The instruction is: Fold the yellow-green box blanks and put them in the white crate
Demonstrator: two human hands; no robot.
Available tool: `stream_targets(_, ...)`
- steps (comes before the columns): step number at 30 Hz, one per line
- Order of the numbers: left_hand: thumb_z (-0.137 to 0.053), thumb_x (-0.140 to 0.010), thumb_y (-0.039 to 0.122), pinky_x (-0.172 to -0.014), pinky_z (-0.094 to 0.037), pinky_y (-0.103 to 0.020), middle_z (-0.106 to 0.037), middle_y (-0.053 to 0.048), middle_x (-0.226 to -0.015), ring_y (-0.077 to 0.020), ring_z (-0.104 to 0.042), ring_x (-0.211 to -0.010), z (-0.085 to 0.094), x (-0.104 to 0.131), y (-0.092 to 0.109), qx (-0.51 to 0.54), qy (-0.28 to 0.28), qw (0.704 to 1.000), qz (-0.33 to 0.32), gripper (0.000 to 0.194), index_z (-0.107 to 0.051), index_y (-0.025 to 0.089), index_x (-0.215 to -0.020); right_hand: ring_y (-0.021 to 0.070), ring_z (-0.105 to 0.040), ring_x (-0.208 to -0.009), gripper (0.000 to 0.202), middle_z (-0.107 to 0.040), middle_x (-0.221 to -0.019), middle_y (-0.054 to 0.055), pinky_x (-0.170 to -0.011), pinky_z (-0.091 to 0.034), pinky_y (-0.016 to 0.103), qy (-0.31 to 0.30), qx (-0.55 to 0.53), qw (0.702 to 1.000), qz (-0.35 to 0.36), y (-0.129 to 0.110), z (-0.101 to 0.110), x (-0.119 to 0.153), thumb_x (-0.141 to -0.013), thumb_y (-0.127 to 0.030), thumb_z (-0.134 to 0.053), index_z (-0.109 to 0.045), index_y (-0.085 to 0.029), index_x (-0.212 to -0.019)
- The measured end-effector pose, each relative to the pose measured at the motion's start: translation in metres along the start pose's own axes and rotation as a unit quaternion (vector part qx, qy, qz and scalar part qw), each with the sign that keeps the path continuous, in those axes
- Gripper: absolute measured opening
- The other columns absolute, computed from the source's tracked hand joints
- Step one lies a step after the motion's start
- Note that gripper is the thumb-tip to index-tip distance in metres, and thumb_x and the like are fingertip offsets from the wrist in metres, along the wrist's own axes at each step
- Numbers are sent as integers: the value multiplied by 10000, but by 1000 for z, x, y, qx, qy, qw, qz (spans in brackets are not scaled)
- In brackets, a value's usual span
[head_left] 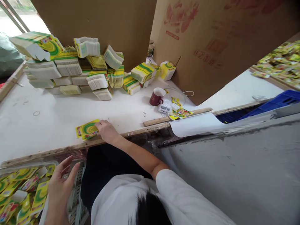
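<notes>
My right hand is at the front edge of the white table, its fingers closed on the right end of a few flat yellow-green printed cards. The cards lie slightly overlapped on the tabletop. My left hand is lower down at the left, thumb and fingers apart with nothing between them. Beside and below it stands a crate of loose yellow printed cards.
Bundled stacks of cards line the table's back, against large cardboard sheets. A maroon mug, a small white device and loose yellow wrappers sit right of centre. A wooden strip and blue crate lie further right.
</notes>
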State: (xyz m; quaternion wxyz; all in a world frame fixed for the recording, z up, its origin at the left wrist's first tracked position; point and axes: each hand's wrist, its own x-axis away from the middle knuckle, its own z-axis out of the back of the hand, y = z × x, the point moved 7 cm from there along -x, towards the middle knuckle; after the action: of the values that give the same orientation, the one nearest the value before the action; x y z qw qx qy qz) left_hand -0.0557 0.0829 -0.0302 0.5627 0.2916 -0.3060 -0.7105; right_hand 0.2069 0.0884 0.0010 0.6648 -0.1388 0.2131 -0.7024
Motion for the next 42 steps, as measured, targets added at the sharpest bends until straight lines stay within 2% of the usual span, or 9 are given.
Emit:
stream_targets(7,-709,-769,479,-1067,-487,-519,-626,-115,-1297,-312,-610,-1205,-34,2,53,271,-6,962,30,642,-518,234,-1331,244,-524,-1166,517,-574,-1238,129,-1040,-441,402,42,-180,979,86,-43,17,27,-871,-178,-681,-443,-144,-1329)
stream_targets(11,-347,-900,531,-1055,-487,-496,-623,-44,-1160,-276,-576,-1191,-24,2,83,362,95,927,6,466,-520,277,-1252,180,-597,-1060,725,-589,-1175,72,-927,-506,285,-80,-416,895,141,-80,-7,55,-780,-166,-793,-390,-185,-1383)
stream_targets(15,-203,-895,553,-918,-538,-408,-420,12,-732,-192,-557,-823,-11,-3,73,396,162,902,52,415,-502,266,-906,150,-589,-1131,745,-599,-1183,47,-993,-460,231,-137,-563,802,145,-98,-26,68,-734,-186,-834,-459,-206,-1378)
stream_targets(22,-182,-694,930,-757,-577,-416,-615,-25,-763,-273,-614,-893,-26,-5,71,307,33,948,81,800,-567,262,-909,174,-635,-1045,585,-674,-1141,38,-900,-494,256,-57,-553,829,52,-71,-34,58,-710,-252,-862,-606,-215,-1235)
stream_targets(28,-773,-698,461,-973,-542,-503,-725,0,-911,-249,-677,-923,3,18,77,308,289,907,-14,357,-636,178,-865,137,-652,-909,219,-713,-1018,50,-817,-497,211,-22,-483,868,118,-67,-19,60,-906,-217,-669,-674,-139,-1111)
stream_targets(33,-703,-676,654,-1069,-477,-585,-758,-52,-1085,-356,-673,-1097,32,1,50,288,132,948,-23,561,-737,234,-1046,152,-615,-970,225,-725,-1020,57,-928,-448,280,56,-205,960,184,-52,10,57,-993,-198,-538,-715,-180,-1133)
stream_targets(36,-750,-520,747,-1075,-467,-603,-659,-10,-1333,-391,-576,-1268,49,-6,44,154,33,984,-80,925,-556,407,-1358,167,-581,-997,288,-728,-1051,25,-969,-396,336,56,-39,965,252,-56,17,60,-1020,-187,-471,-730,-259,-1122)
stream_targets(39,-808,-479,678,-980,-536,-563,-608,-66,-1393,-384,-619,-1205,29,-2,45,-49,-71,991,-99,1142,-377,358,-1487,131,-574,-1027,333,-717,-1121,-22,-1041,-346,308,45,-6,936,348,-76,14,73,-1039,-178,-421,-713,-303,-1138)
stream_targets(42,-734,-593,679,-713,-607,-410,-735,-62,-1048,-308,-725,-870,2,4,42,-130,-93,985,-72,875,-518,248,-1324,155,-481,-1273,312,-605,-1372,31,-1185,-215,338,104,-98,943,301,-81,19,75,-1010,-331,-524,-616,-261,-1299)
